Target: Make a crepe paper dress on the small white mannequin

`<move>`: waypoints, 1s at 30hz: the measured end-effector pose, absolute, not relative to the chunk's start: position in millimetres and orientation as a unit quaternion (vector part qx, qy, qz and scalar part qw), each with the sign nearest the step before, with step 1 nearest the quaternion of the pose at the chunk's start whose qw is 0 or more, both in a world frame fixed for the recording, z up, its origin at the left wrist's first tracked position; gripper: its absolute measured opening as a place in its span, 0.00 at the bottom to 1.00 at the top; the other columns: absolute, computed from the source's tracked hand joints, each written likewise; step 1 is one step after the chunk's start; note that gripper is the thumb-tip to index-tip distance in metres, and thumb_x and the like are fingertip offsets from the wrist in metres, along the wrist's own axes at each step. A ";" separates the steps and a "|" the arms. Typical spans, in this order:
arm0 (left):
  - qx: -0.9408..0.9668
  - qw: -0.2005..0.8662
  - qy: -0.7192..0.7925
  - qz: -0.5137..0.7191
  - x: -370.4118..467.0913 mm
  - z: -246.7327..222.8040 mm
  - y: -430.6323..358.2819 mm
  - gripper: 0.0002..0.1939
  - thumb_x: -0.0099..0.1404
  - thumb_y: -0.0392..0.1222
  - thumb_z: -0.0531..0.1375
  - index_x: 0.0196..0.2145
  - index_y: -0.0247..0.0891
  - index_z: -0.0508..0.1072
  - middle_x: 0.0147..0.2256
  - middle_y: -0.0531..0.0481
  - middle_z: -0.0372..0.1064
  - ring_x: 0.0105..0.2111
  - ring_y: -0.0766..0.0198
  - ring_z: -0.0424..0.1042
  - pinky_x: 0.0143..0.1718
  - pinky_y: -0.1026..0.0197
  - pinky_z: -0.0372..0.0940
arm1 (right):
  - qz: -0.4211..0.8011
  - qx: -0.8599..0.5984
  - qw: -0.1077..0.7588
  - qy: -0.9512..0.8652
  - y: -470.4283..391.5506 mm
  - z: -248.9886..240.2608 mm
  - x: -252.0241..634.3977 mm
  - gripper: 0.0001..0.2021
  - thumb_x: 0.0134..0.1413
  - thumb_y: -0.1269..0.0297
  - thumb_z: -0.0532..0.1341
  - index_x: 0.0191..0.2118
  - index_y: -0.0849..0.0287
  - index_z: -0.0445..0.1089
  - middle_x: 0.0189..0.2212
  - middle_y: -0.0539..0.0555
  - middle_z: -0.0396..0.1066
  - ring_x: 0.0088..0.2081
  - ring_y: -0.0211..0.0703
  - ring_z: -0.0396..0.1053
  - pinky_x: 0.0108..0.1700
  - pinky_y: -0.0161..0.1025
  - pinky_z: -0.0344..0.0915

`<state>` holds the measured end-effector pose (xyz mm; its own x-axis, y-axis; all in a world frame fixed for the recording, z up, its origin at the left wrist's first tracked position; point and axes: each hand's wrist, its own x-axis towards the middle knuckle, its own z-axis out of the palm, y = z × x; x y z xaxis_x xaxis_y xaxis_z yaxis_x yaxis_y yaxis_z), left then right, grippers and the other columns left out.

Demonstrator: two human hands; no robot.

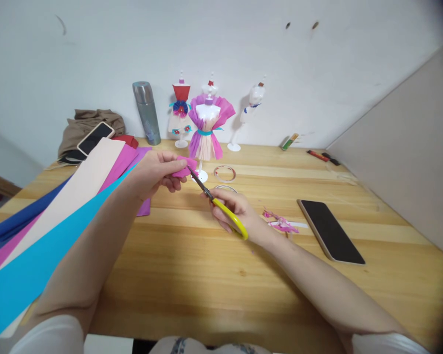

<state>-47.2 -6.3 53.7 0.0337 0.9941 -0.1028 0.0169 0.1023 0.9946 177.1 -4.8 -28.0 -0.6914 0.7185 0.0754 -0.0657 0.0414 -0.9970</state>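
Note:
Between the thumb and fingers of my left hand (158, 172) is a small folded piece of pink crepe paper (184, 166). My right hand (234, 209) is closed around the yellow handles of a pair of scissors (227, 216). The dark blades point up and left, with their tips at the edge of the pink paper. Just behind the paper stands a small white mannequin (207, 113) in a purple and pale pink paper dress with a teal waistband. Two rolls of tape (225, 173) lie beyond my right hand.
Long crepe paper strips (70, 211) cover the left side of the table (192, 285). Further mannequins (180, 108) and a grey thermos (146, 113) stand by the wall. Pink scraps (280, 223) and a phone (330, 231) lie at right; a glue stick (290, 142) is further back.

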 end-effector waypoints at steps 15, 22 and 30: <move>0.500 0.544 0.504 0.447 -44.0 54.9 -9.5 0.11 0.52 0.41 0.70 0.21 0.33 0.73 0.17 0.50 0.71 0.16 0.69 0.68 0.17 0.70 0.64 | 0.634 -0.225 0.321 -0.666 -4.2 -22.3 176.2 0.25 0.55 0.43 0.68 0.49 0.57 0.69 0.22 0.41 0.57 0.16 0.28 0.51 0.19 0.32 0.48; 0.517 0.543 0.496 0.437 -42.1 55.4 -11.4 0.09 0.52 0.38 0.68 0.20 0.34 0.73 0.16 0.50 0.70 0.15 0.69 0.68 0.16 0.70 0.64 | 0.628 -0.199 0.318 -0.682 -2.5 -23.7 177.5 0.25 0.58 0.41 0.65 0.49 0.57 0.68 0.22 0.41 0.55 0.17 0.30 0.52 0.20 0.33 0.48; 0.520 0.528 0.521 0.425 -42.0 56.8 -11.2 0.10 0.51 0.37 0.68 0.18 0.34 0.71 0.18 0.51 0.71 0.13 0.70 0.65 0.14 0.69 0.61 | 0.635 -0.182 0.312 -0.683 -1.5 -23.5 177.4 0.24 0.58 0.41 0.65 0.47 0.57 0.68 0.21 0.41 0.55 0.17 0.30 0.52 0.20 0.32 0.47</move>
<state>-42.0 -11.2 56.8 0.0967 0.9895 -0.1075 0.0925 0.0986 0.9908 177.4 -1.5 -23.5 -0.7397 0.6441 0.1949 -0.1482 0.1266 -0.9808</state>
